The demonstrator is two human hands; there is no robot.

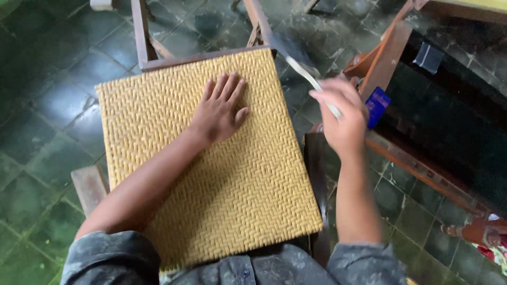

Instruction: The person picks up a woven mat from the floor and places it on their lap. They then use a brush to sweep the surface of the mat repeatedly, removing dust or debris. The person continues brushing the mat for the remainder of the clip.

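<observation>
Fingers (228, 87) of my left hand (219, 113) are lying flat & slightly apart on the woven seat (211, 174), while my right hand (343, 116) w/ fingers clamped is holding a pale strip (309, 78) off the seat's right edge, its long axis slanting up-left toward the chair frame (141, 37).

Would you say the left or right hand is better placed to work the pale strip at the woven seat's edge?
Likely the right hand: it already grips the pale strip beside the woven seat, while the left hand lies flat on the weave.
</observation>
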